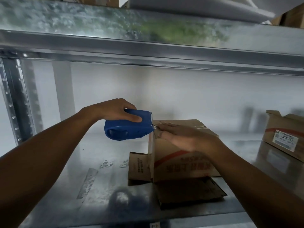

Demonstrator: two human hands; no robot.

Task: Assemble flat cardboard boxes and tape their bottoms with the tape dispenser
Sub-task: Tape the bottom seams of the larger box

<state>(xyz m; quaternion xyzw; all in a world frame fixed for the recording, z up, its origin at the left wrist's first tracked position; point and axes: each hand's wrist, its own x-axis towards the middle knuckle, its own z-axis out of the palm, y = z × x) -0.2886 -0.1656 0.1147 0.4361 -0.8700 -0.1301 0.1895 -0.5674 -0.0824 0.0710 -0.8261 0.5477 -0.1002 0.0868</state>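
Observation:
A brown cardboard box (184,163) with red print stands upside down on the metal shelf, its taped bottom facing up. My left hand (115,109) grips the blue tape dispenser (130,127) at the box's upper left edge. A clear strip of tape (151,145) runs from the dispenser's blade down the box's left side. My right hand (182,137) lies flat with straight fingers on the box's top, pressing near the tape. The lower flaps of the box spread out on the shelf under it.
The galvanised metal shelf (82,162) carries old tape scraps at the front left. A second cardboard box (284,135) with a label stands at the right. An upper shelf beam (148,53) runs overhead, and a steel upright (14,99) stands at the left.

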